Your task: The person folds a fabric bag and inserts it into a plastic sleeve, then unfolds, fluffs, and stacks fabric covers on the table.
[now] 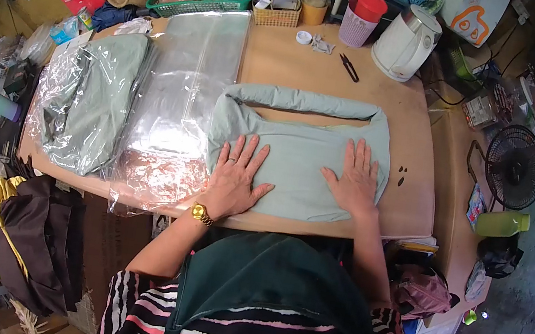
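Green fabric bag (pixel 299 165) lies beneath 2 flat, palm-down hands (pixel 237 178) (pixel 354 185).

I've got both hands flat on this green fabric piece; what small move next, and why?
Probably lift your left hand and reach for the clear plastic: it lies close beside that hand, the green fabric piece is spread fairly flat, and another green piece on the left is already covered in plastic.

**Pale green bag (pixel 302 165) flat on table (pixel 271 57)**

The left hand (pixel 238 178) rests palm-down at the bag's eight o'clock, the right hand (pixel 356 184) at four; the handle (pixel 308 101) spans twelve. Plastic sleeves (pixel 189 65) lie at ten, a wrapped bag (pixel 103 101) at nine. Snips (pixel 349 68) and a kettle (pixel 398 45) sit towards one, a fan (pixel 515 166) at three.
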Demonstrator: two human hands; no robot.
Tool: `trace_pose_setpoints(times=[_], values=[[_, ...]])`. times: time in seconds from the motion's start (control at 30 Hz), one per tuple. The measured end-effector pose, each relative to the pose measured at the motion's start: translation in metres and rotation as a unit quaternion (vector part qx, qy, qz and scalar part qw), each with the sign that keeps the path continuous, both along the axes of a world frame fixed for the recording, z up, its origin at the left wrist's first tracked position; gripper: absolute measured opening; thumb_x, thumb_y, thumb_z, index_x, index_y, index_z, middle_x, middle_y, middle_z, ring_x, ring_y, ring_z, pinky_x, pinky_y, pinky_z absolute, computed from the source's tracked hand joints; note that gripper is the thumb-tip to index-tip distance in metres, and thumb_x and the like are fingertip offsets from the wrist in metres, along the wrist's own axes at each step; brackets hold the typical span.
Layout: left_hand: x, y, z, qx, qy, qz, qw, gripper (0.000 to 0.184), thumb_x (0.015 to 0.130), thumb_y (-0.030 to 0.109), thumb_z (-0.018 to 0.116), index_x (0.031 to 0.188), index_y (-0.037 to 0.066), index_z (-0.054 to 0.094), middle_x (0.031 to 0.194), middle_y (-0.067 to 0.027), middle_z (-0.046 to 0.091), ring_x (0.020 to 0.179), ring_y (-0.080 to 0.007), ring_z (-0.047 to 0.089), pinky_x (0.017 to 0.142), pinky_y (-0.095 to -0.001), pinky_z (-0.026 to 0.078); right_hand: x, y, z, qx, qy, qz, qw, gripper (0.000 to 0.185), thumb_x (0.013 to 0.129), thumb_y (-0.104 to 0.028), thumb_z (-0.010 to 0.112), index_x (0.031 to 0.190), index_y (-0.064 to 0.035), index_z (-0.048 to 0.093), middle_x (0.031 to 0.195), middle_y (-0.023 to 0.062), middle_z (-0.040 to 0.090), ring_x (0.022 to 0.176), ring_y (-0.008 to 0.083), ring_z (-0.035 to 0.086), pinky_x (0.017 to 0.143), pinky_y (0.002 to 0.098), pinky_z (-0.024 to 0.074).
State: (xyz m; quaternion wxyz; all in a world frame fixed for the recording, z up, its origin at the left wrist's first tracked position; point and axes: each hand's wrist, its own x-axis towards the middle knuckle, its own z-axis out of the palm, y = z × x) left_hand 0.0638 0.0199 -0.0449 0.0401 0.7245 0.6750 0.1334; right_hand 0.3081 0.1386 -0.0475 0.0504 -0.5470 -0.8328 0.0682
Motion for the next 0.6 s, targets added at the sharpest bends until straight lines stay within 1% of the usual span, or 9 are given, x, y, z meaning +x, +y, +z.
trace_pose_setpoints(times=[0.07, 0.1, 0.17, 0.2, 0.27, 0.33, 0.43, 0.5, 0.6], values=[[-0.005, 0.007, 0.016, -0.109, -0.012, -0.002, 0.994, 0.066, 0.089, 0.041, 0.06, 0.142, 0.006, 0.041, 0.149, -0.0202, 0.034, 0.139, -0.0391, 0.03, 0.112, -0.0527, 0.024, -0.006, 0.011, 0.035, -0.021, -0.018, 0.038, 0.999, 0.071, 0.091, -0.045, 0.054, 0.143, 0.0001, 0.034, 0.152, 0.0232, 0.027, 0.143, 0.0373, 0.021, 0.115, 0.0532, 0.0142], [-0.003, 0.018, 0.03, -0.105, -0.011, -0.002, 0.994, 0.066, 0.089, 0.041, 0.06, 0.142, 0.006, 0.041, 0.149, -0.0202, 0.034, 0.139, -0.0391, 0.03, 0.112, -0.0527, 0.024, -0.009, 0.017, 0.046, -0.049, -0.039, 0.074, 0.995, 0.065, 0.092, -0.04, 0.054, 0.14, 0.0023, 0.039, 0.15, 0.024, 0.031, 0.142, 0.0375, 0.025, 0.115, 0.0531, 0.0173], [0.01, 0.048, 0.056, -0.129, -0.131, 0.008, 0.983, 0.063, 0.087, 0.034, 0.064, 0.139, 0.004, 0.044, 0.147, -0.0209, 0.037, 0.137, -0.0382, 0.033, 0.111, -0.0505, 0.027, -0.042, 0.034, 0.044, -0.099, 0.015, 0.135, 0.986, 0.059, 0.093, -0.037, 0.054, 0.135, 0.0029, 0.045, 0.145, 0.0248, 0.037, 0.138, 0.0375, 0.031, 0.113, 0.0521, 0.0221], [0.015, 0.061, 0.026, -0.025, -0.093, 0.003, 0.995, 0.067, 0.089, 0.041, 0.059, 0.142, 0.005, 0.04, 0.149, -0.0217, 0.033, 0.139, -0.0381, 0.03, 0.111, -0.0542, 0.024, -0.059, 0.044, 0.039, -0.149, 0.07, 0.194, 0.967, 0.052, 0.093, -0.033, 0.055, 0.13, 0.0035, 0.05, 0.141, 0.0257, 0.044, 0.134, 0.0374, 0.038, 0.111, 0.0512, 0.0268], [0.029, 0.06, -0.001, 0.012, -0.035, -0.006, 0.999, 0.07, 0.09, 0.046, 0.055, 0.144, 0.005, 0.038, 0.151, -0.0216, 0.03, 0.14, -0.0381, 0.026, 0.111, -0.0568, 0.022, -0.077, 0.076, -0.003, 0.01, 0.076, 0.232, 0.97, 0.048, 0.093, -0.03, 0.054, 0.128, 0.0028, 0.053, 0.135, 0.0246, 0.05, 0.125, 0.0351, 0.049, 0.106, 0.0424, 0.0353], [0.033, 0.054, -0.017, 0.01, 0.022, -0.024, 0.999, 0.078, 0.091, 0.057, 0.046, 0.149, 0.008, 0.03, 0.155, -0.0207, 0.022, 0.144, -0.0385, 0.017, 0.11, -0.0643, 0.016, -0.084, 0.128, -0.004, -0.064, 0.169, 0.179, 0.967, 0.044, 0.093, -0.028, 0.053, 0.125, 0.0016, 0.056, 0.127, 0.0233, 0.057, 0.117, 0.0373, 0.054, 0.1, 0.0425, 0.0411], [0.029, 0.05, -0.01, -0.018, 0.014, -0.043, 0.999, 0.076, 0.09, 0.057, 0.048, 0.149, 0.012, 0.031, 0.155, -0.0203, 0.021, 0.144, -0.0391, 0.017, 0.109, -0.0654, 0.016, -0.08, 0.203, 0.006, -0.144, 0.12, 0.091, 0.978, 0.043, 0.091, -0.028, 0.053, 0.122, -0.0003, 0.059, 0.123, 0.024, 0.059, 0.112, 0.0405, 0.056, 0.094, 0.043, 0.0443], [0.028, 0.051, -0.009, -0.021, 0.009, -0.044, 0.999, 0.076, 0.09, 0.057, 0.048, 0.149, 0.014, 0.03, 0.156, -0.0198, 0.019, 0.144, -0.0403, 0.017, 0.109, -0.0655, 0.018, -0.074, 0.247, -0.013, -0.153, 0.094, 0.135, 0.974, 0.037, 0.09, -0.029, 0.056, 0.116, -0.005, 0.063, 0.115, 0.0175, 0.065, 0.099, 0.0348, 0.064, 0.084, 0.0434, 0.0492], [0.028, 0.051, -0.01, -0.045, 0.0, -0.053, 0.998, 0.076, 0.089, 0.058, 0.049, 0.15, 0.017, 0.03, 0.156, -0.02, 0.019, 0.143, -0.0416, 0.016, 0.108, -0.0657, 0.02, -0.069, 0.302, -0.037, -0.166, 0.147, 0.194, 0.956, 0.032, 0.09, -0.03, 0.057, 0.111, -0.0076, 0.065, 0.106, 0.0095, 0.067, 0.091, 0.0256, 0.065, 0.076, 0.0401, 0.0513]])
